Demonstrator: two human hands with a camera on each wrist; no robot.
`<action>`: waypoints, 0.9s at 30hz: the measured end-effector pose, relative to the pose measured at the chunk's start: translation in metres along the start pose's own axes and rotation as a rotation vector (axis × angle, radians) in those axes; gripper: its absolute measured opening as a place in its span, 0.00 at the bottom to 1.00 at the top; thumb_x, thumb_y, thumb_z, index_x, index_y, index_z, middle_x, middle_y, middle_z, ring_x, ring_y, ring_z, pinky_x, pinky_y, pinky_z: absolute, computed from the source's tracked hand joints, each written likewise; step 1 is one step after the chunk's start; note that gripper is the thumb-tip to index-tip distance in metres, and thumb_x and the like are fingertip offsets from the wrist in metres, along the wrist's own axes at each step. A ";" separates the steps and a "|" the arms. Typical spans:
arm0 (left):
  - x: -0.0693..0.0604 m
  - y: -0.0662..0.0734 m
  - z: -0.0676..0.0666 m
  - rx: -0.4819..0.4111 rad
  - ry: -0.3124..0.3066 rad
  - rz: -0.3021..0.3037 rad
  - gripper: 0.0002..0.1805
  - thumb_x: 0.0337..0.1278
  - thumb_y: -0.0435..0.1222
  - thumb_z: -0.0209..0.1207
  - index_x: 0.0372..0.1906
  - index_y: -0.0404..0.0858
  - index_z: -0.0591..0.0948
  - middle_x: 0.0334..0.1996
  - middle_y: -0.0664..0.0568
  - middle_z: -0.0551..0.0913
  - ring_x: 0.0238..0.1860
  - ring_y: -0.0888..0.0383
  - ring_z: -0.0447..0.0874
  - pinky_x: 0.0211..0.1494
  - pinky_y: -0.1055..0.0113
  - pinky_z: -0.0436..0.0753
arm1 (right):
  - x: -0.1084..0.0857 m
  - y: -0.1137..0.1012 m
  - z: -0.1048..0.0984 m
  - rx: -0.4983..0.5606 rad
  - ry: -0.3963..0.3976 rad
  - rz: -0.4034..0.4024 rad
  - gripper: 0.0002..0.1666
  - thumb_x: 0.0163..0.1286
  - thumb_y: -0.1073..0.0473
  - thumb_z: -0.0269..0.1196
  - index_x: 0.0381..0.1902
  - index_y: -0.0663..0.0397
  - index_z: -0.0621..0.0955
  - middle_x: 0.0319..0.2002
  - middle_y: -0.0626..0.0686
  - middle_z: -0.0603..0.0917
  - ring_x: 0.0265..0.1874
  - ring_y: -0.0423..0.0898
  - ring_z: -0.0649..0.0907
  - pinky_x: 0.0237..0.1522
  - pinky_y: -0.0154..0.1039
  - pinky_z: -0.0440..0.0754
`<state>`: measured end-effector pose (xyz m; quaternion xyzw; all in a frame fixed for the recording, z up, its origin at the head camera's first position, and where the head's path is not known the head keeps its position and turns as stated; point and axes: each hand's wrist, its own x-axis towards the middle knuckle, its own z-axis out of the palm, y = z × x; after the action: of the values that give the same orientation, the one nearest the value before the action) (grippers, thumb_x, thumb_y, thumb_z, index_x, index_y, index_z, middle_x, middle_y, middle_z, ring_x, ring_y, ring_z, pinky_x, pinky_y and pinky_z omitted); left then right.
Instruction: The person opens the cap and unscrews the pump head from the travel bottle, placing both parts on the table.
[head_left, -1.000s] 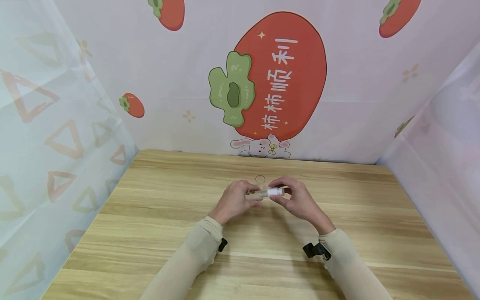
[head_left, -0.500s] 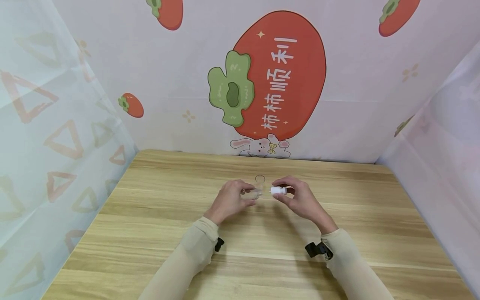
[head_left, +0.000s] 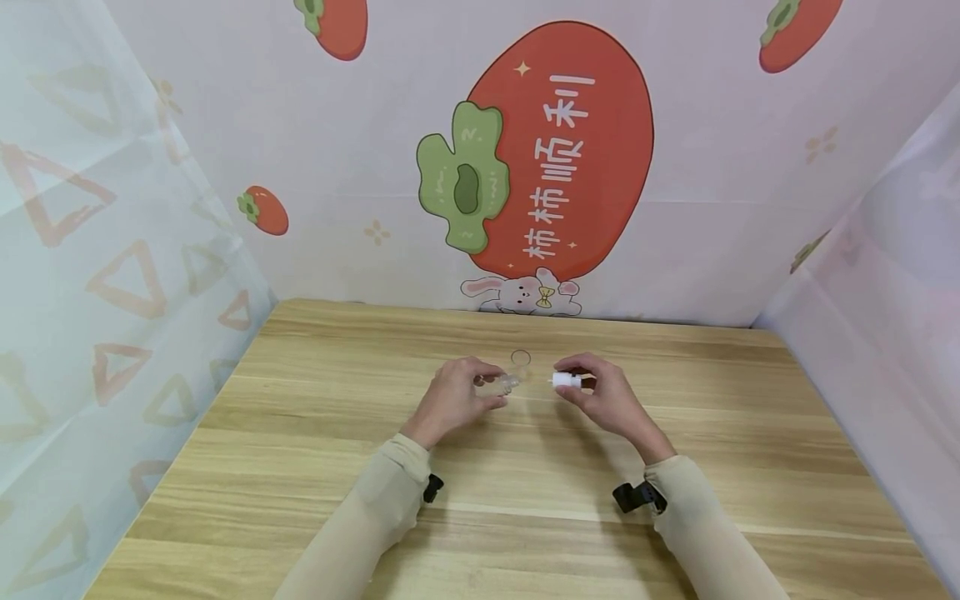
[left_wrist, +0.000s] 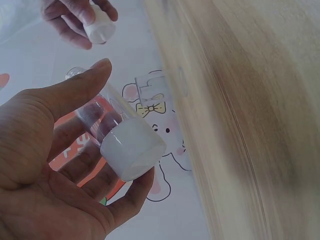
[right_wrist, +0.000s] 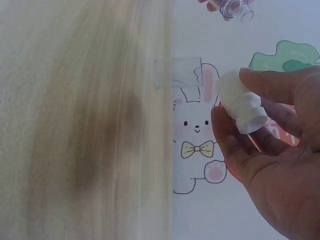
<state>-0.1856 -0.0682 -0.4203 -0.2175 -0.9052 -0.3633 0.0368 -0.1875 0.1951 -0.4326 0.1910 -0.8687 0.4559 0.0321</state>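
My left hand (head_left: pixel 453 396) holds a small clear bottle (left_wrist: pixel 112 112) between thumb and fingers. Its open neck points toward the right hand, and its lower end (left_wrist: pixel 132 150) is white. A white bottle top (right_wrist: pixel 240 100) is pinched between the thumb and fingers of my right hand (head_left: pixel 603 396). A thin stem seems to stick out of that top toward the bottle in the head view. A short gap separates the bottle and the top, both above the table. Behind them a clear cylindrical cap (right_wrist: pixel 180 72) stands on the table.
The wooden table (head_left: pixel 337 500) reaches back to a white cloth wall (head_left: pixel 337 150) printed with persimmons and a rabbit. Cloth side walls (head_left: pixel 135 275) rise at left and right. Black wrist cameras (head_left: pixel 636 497) sit at both sleeves.
The bottle and the white top were together a second ago. Since then they have come apart, the left hand moving left and the right hand right. The clear cap stayed put.
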 end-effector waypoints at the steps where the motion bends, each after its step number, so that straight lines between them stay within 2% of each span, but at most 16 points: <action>1: 0.000 0.000 0.000 -0.001 0.001 -0.004 0.19 0.48 0.36 0.78 0.48 0.38 0.89 0.40 0.47 0.88 0.42 0.49 0.85 0.46 0.55 0.83 | 0.000 0.001 0.000 -0.005 0.005 0.010 0.19 0.65 0.69 0.70 0.53 0.64 0.82 0.49 0.58 0.84 0.46 0.52 0.83 0.48 0.47 0.85; 7: -0.002 -0.002 -0.002 0.001 0.016 -0.004 0.19 0.47 0.36 0.78 0.47 0.37 0.89 0.40 0.47 0.88 0.41 0.50 0.85 0.46 0.56 0.83 | 0.003 0.006 0.000 -0.018 0.023 0.052 0.19 0.64 0.70 0.70 0.53 0.65 0.82 0.49 0.60 0.83 0.48 0.54 0.82 0.50 0.52 0.84; 16: -0.002 -0.004 -0.001 0.010 0.019 0.010 0.19 0.47 0.36 0.78 0.47 0.37 0.89 0.39 0.48 0.88 0.40 0.50 0.85 0.45 0.57 0.82 | 0.013 0.020 -0.001 -0.064 0.024 0.092 0.19 0.63 0.72 0.70 0.52 0.67 0.82 0.48 0.61 0.84 0.47 0.55 0.82 0.49 0.52 0.84; 23: -0.003 -0.003 -0.001 0.015 0.009 -0.004 0.19 0.48 0.37 0.78 0.48 0.38 0.89 0.39 0.48 0.88 0.40 0.50 0.84 0.44 0.57 0.82 | 0.023 0.028 -0.001 -0.127 0.010 0.154 0.19 0.64 0.70 0.70 0.53 0.68 0.83 0.49 0.62 0.84 0.47 0.55 0.82 0.50 0.52 0.84; 27: -0.003 -0.001 -0.001 0.013 0.006 -0.002 0.19 0.48 0.37 0.78 0.48 0.37 0.89 0.40 0.47 0.88 0.40 0.51 0.84 0.45 0.56 0.82 | 0.027 0.031 0.001 -0.154 0.012 0.163 0.18 0.65 0.69 0.69 0.53 0.68 0.83 0.49 0.63 0.84 0.46 0.57 0.83 0.49 0.53 0.84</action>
<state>-0.1836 -0.0712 -0.4209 -0.2155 -0.9076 -0.3580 0.0405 -0.2241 0.2023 -0.4511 0.1139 -0.9136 0.3901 0.0150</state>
